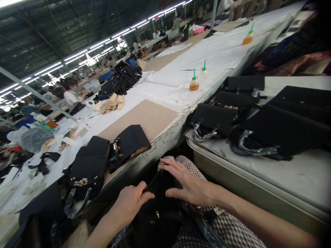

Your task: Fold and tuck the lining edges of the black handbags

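Observation:
A black handbag (157,220) lies in my lap, its dark surface showing a small gold-coloured fitting. My left hand (130,201) is closed on the bag's upper left edge, thumb on top. Across from it, my right hand (187,184) rests along the bag's other side with fingers stretched out and the thumb apart. Part of the bag's lower right, with straps and metal fittings, is shaded and partly covered by my right forearm. On the table edge to the left are two more black handbags, one nearer (90,162) and one farther (131,139), both with gold-coloured hardware.
A long white-covered table (170,86) runs ahead, bearing a brown board (147,113). Bottles with green nozzles (194,84) stand along it. Several black bags (214,119) lie on a lower surface (292,172) at right. Black pieces (126,77) are heaped farther back, near a seated person (71,96).

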`<state>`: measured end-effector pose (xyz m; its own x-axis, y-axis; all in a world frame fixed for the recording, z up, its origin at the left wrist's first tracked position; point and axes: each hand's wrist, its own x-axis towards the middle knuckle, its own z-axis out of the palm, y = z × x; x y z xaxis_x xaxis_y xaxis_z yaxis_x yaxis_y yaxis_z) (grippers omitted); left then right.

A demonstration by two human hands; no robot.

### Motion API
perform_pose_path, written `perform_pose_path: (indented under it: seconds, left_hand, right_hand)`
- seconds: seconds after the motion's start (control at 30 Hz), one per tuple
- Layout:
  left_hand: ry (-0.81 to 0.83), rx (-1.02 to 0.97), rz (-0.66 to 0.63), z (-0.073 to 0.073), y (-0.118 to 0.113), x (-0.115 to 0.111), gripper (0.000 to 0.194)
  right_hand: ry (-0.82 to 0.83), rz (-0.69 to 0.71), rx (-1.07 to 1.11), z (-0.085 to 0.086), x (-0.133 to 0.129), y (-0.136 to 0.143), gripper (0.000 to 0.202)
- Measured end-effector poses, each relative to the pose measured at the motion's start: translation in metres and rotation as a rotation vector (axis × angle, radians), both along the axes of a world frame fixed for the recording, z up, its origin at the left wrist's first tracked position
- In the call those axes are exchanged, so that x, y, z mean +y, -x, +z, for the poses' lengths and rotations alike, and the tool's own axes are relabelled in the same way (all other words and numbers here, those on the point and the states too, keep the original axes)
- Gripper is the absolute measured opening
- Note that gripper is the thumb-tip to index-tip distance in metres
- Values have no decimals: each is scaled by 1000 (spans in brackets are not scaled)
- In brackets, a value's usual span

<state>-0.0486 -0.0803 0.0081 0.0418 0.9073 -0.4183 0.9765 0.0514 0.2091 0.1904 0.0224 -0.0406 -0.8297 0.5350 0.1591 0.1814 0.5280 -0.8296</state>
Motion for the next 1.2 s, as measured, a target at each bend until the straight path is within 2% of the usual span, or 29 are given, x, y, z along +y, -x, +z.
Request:
perform_pose_path:
  seconds: [0.03,0.1,0.2,0.27,0.33,0.37,0.43,0.53,0.6,0.67,0.73,0.77,0.87,0.9,1.0,1.07,1.2]
  left_hand:
    - [35,-17,-19,4,0,7,42]
    - [65,-80,-75,7,-5,27,50]
    - [54,-185,-106,-7,-20,61,50]
    - [54,-229,-119,-21,-32,79,42]
    - [71,-271,-141,-30,-38,88,29]
    - [81,-288,-152,-30,-37,89,23]
    - [108,-317,-170,-20,-28,86,18]
    - [203,-370,-205,13,-4,75,19]
    - [302,-407,-246,32,10,66,19]
    - [373,-414,-304,41,18,57,17]
    - [384,-419,-319,37,18,51,20]
    - [377,-453,-284,32,17,48,26]
    - [410,-681,-103,13,8,45,55]
    - [424,-751,-52,7,5,45,59]
    - [405,-810,20,-7,-3,47,42]
    - [358,-783,51,-13,-5,48,31]
    - [307,-762,59,-18,-8,51,23]
  right_hand:
    - [37,-18,-24,1,-16,-3,65]
    - [66,-109,-75,1,-48,-5,52]
    - [72,-342,-96,-8,-78,-4,28]
    - [112,-476,-90,-14,-81,-8,38]
    - [194,-531,-109,-16,-74,-22,58]
    - [239,-524,-124,-14,-67,-33,65]
    - [319,-456,-129,-6,-53,-58,65]
    - [451,-295,-40,9,-35,-90,59]
    - [564,-150,-6,12,-28,-99,55]
    - [629,-11,5,7,-24,-96,45]
    - [632,38,39,-6,-22,-86,40]
    - [622,32,55,-13,-22,-80,40]
    - [660,-20,83,-31,-21,-70,39]
    - [704,-18,82,-34,-20,-69,39]
    - [819,-21,88,-35,-18,-69,44]
    - [816,-65,83,-33,-18,-71,49]
    - [780,-141,62,-30,-19,-73,48]
